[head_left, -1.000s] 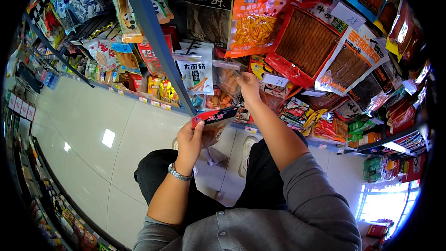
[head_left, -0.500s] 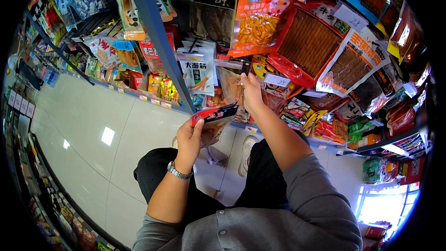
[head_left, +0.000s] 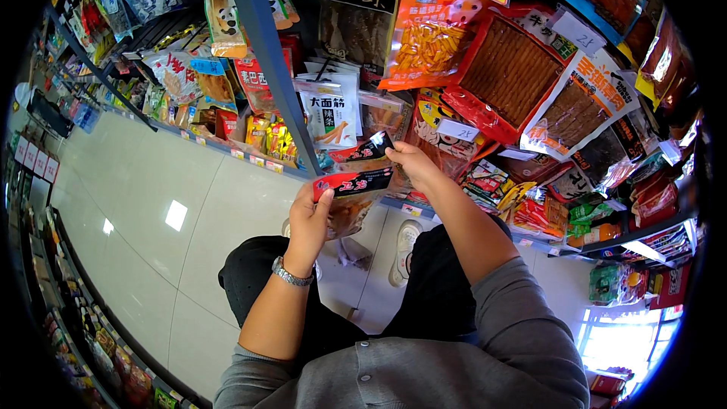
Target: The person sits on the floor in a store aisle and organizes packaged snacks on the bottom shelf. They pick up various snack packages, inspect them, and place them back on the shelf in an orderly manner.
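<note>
My left hand point(head_left: 309, 216) is closed on the left end of a snack packet point(head_left: 353, 195) with a red and black top and a clear lower part. Just beyond it, a second packet with a similar red and black top point(head_left: 362, 153) is pinched at its right corner by my right hand point(head_left: 415, 165). The lower part of this second packet is hidden behind the first one. Behind them hang a white snack packet point(head_left: 331, 116) and a clear packet point(head_left: 382, 120) on the rack.
A grey rack post point(head_left: 265, 53) slants down left of my hands. Hanging packets, including an orange one point(head_left: 428, 30) and a brown slab in red wrapping point(head_left: 509, 72), crowd the rack ahead. Shelves point(head_left: 91, 318) line the left, with pale floor tiles point(head_left: 197, 250) between.
My right hand has come down from the hanging packets toward my left hand, and a second red and black packet now shows in it. My left hand has kept its packet almost in place.
</note>
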Tool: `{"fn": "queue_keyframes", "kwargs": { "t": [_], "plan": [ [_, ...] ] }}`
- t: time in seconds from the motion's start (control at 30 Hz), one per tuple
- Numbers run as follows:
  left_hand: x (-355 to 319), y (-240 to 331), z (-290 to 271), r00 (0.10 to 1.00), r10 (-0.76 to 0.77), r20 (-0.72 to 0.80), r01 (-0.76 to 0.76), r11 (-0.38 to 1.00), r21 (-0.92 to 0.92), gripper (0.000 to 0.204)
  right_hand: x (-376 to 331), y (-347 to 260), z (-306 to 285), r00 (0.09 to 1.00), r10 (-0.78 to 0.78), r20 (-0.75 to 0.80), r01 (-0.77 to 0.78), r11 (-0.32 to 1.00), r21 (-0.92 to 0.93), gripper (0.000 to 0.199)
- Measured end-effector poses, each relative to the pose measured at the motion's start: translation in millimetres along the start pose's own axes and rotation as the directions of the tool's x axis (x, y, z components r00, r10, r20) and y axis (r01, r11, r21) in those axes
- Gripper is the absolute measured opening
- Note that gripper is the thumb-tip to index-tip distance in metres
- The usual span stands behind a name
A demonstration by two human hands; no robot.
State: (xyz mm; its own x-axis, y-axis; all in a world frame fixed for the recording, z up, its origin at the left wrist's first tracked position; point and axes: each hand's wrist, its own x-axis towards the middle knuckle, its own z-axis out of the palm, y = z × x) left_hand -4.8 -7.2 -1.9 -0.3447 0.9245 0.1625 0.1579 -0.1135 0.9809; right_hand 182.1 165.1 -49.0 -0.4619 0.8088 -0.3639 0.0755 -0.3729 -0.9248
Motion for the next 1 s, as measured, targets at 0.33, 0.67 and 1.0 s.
{"fn": "queue_keyframes", "kwargs": {
  "t": [0.33, 0.67, 1.0],
  "plan": [
    [4, 16, 1, 0.997, 0.069, -0.042, -0.075, 0.985, -0.156, 0.025, -18, -15, 23, 0.914, -0.113, 0.388, -0.062, 0.910, 0.411, 0.026],
    [0, 22, 2, 0.995, 0.040, -0.093, -0.043, 0.998, -0.038, 0.020, -8, -17, 16, 0.975, -0.056, 0.213, 0.024, 0.988, 0.152, 0.041],
    [3, 7, -3, 0.991, -0.040, -0.130, 0.035, 0.999, -0.042, 0.022, -29, -52, 12, 0.914, -0.304, 0.267, 0.059, 0.752, 0.657, 0.064]
  ]
}}
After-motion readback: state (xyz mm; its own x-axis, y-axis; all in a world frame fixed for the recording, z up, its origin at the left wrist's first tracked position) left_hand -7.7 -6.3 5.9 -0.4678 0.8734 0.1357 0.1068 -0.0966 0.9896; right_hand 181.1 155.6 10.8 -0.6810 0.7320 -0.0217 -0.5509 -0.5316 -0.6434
